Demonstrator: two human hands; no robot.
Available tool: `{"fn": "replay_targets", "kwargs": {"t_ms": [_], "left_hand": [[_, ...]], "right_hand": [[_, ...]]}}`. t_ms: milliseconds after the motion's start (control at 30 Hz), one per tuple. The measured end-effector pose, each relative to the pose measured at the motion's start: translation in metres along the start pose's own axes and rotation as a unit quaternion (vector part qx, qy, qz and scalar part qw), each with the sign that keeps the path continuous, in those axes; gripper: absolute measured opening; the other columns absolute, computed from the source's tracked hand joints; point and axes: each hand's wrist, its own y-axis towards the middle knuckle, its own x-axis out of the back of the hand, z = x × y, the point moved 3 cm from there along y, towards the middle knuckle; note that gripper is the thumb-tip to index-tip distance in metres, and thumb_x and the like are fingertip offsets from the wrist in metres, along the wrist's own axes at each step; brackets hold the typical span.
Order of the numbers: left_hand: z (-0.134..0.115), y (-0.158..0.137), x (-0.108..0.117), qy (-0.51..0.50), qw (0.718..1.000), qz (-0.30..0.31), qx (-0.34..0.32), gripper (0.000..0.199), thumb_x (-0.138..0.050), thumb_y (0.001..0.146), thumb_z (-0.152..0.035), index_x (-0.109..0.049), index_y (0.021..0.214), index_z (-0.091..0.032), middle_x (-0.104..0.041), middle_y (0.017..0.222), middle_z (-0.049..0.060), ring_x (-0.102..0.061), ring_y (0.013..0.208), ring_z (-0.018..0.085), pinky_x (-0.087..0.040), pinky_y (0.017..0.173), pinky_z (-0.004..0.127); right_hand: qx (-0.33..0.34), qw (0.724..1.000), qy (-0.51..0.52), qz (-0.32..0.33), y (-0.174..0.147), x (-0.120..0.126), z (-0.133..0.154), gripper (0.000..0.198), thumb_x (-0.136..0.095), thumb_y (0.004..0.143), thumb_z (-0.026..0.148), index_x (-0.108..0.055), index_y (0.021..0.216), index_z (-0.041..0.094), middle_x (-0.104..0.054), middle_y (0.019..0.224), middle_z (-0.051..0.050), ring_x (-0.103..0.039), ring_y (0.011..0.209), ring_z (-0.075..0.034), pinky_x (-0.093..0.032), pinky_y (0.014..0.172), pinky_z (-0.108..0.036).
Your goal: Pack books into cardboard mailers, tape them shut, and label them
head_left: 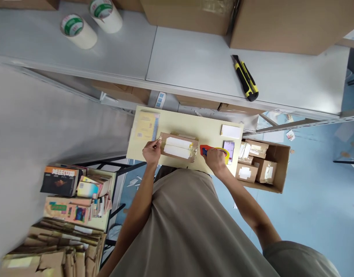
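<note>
A small brown cardboard box (179, 147) with white labels and shiny clear tape on its right end lies on the pale yellow table (207, 125). My left hand (152, 151) is closed at its left end, thumb and fingers pinching the edge, where a bit of shiny tape shows. Just right of the box, my right hand (215, 158) grips a tape dispenser (205, 149) with a red front, a blue part and a yellow ring. It is apart from the box. Close to that hand lie a lit phone (229, 148) and a white rectangular pad or box (231, 131).
A yellow packet (146, 126) lies at the table's left. Above, a grey shelf (188, 57) bears a utility knife (244, 78), tape rolls (78, 31) and large cartons. An open carton (282, 169) of small boxes stands right; books (61, 181) and flattened cardboard (55, 246) are left.
</note>
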Motion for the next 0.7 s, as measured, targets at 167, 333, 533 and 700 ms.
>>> {"fn": "replay_targets", "kwargs": {"t_ms": [167,333,533,700], "left_hand": [[0.003,0.001,0.004,-0.032,0.998,0.031,0.037,0.028,-0.07,0.092,-0.044,-0.084,0.1,-0.02,-0.084,0.102,0.007,-0.078,0.094,0.025,-0.06,0.096,0.036],[-0.015,0.016,0.014,-0.04,0.999,0.017,0.001,0.032,-0.073,0.09,-0.041,-0.078,0.113,-0.019,-0.079,0.119,0.012,-0.077,0.096,0.025,-0.062,0.093,0.039],[-0.118,-0.006,0.019,-0.131,0.944,0.038,-0.299,0.032,-0.068,0.101,-0.033,-0.07,0.131,-0.022,-0.073,0.117,0.01,-0.073,0.102,0.022,-0.063,0.093,0.038],[-0.205,-0.043,0.026,-0.197,0.842,0.06,-0.498,0.042,-0.06,0.106,-0.022,-0.062,0.148,-0.026,-0.067,0.13,0.012,-0.069,0.124,0.024,-0.06,0.109,0.04]], "right_hand": [[-0.038,0.998,0.059,-0.003,0.002,-0.011,-0.016,0.05,-0.056,0.113,0.052,-0.075,0.127,0.007,-0.081,0.112,-0.027,-0.081,0.108,-0.036,-0.056,0.082,-0.037],[-0.071,0.983,0.169,0.004,-0.013,-0.001,-0.04,0.055,-0.053,0.112,0.057,-0.075,0.121,0.007,-0.082,0.109,-0.026,-0.08,0.106,-0.035,-0.052,0.077,-0.034],[-0.064,0.94,0.327,-0.074,-0.039,0.048,-0.037,0.032,-0.06,0.101,0.043,-0.069,0.115,0.017,-0.08,0.093,-0.013,-0.076,0.083,-0.028,-0.045,0.064,-0.03],[0.031,0.913,0.32,-0.253,-0.055,0.129,-0.007,0.041,-0.059,0.099,0.046,-0.059,0.129,0.017,-0.078,0.098,-0.013,-0.074,0.085,-0.033,-0.051,0.071,-0.035]]}}
